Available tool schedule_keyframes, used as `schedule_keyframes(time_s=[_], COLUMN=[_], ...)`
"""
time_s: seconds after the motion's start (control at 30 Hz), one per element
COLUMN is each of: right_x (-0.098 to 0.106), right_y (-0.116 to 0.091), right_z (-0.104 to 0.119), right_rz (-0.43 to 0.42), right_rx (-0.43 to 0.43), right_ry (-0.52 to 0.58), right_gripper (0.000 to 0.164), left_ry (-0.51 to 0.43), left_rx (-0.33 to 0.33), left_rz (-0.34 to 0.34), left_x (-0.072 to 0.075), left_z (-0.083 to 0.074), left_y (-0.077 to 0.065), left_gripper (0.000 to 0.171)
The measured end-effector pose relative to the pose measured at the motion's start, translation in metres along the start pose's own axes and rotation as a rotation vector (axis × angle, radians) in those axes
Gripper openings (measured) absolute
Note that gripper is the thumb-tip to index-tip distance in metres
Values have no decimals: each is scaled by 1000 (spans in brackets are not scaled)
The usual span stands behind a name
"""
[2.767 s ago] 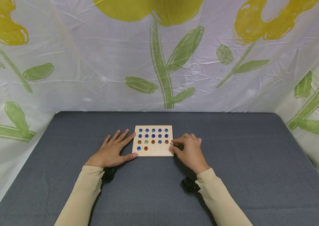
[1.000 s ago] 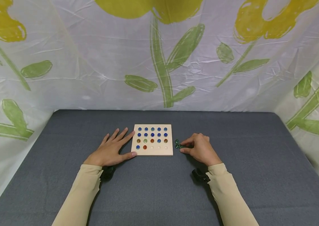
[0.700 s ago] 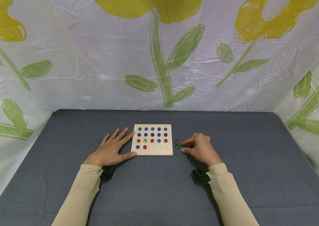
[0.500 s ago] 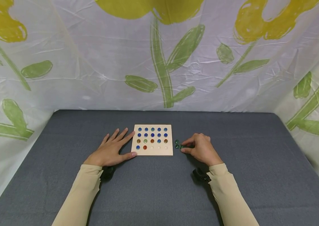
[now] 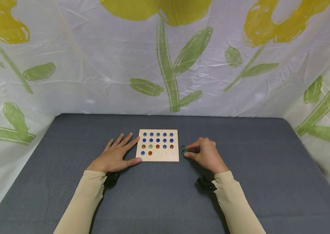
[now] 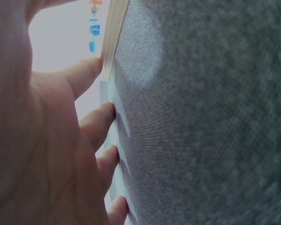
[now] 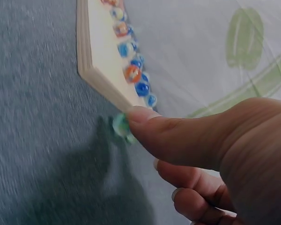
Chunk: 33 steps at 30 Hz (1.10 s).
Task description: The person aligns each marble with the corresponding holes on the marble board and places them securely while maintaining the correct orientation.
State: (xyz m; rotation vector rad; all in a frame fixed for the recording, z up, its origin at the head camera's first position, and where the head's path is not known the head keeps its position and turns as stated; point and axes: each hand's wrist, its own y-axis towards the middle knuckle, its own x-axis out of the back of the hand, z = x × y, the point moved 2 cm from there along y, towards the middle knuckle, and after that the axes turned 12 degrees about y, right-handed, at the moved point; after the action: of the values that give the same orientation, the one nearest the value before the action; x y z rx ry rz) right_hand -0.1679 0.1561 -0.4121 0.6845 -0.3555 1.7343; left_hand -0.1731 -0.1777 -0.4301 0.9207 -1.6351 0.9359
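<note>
A pale wooden board point(image 5: 175, 158) carries rows of glass marbles point(image 5: 158, 140), mostly blue, with some amber, red and green ones. Three bare hollows show in its nearest row, at the right. My left hand point(image 5: 113, 158) lies spread beside the board, thumb at the near left corner and index fingertip at the left edge. Just off the board's right edge, my right hand point(image 5: 207, 156) pinches a green marble between thumb and index finger. Green marbles point(image 5: 183, 147) sit on the cloth right at those fingertips. In the right wrist view, the thumb partly covers a green marble point(image 7: 121, 125).
Dark grey cloth point(image 5: 159, 198) covers the table under the board and both forearms. A white sheet point(image 5: 100, 58) printed with yellow flowers and green leaves hangs behind the table and along its sides. Each wrist carries a black camera.
My right hand drew back rightward from the board's edge, uncovering green marbles, then shifted slightly left, bringing its marble close against the others. The left hand and the board stay in place.
</note>
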Motion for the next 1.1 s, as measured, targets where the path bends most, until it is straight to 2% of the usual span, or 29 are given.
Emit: schedule_keyframes(time_s=[0.33, 0.77, 0.93, 1.1], right_x=[-17, -49, -61, -71], right_y=[3, 13, 17, 19], right_z=[14, 39, 45, 44], right_rz=[-32, -27, -56, -72], right_rx=[53, 128, 149, 134], right_ry=[6, 109, 90, 62], right_gripper=[17, 15, 15, 15], left_ry=[-1, 19, 27, 19], left_rx=[-8, 1, 7, 7], left_rz=[-5, -8, -10, -11], left_x=[1, -1, -2, -1], left_z=[0, 1, 1, 0], left_y=[-1, 0, 1, 0], left_gripper=[89, 87, 87, 87])
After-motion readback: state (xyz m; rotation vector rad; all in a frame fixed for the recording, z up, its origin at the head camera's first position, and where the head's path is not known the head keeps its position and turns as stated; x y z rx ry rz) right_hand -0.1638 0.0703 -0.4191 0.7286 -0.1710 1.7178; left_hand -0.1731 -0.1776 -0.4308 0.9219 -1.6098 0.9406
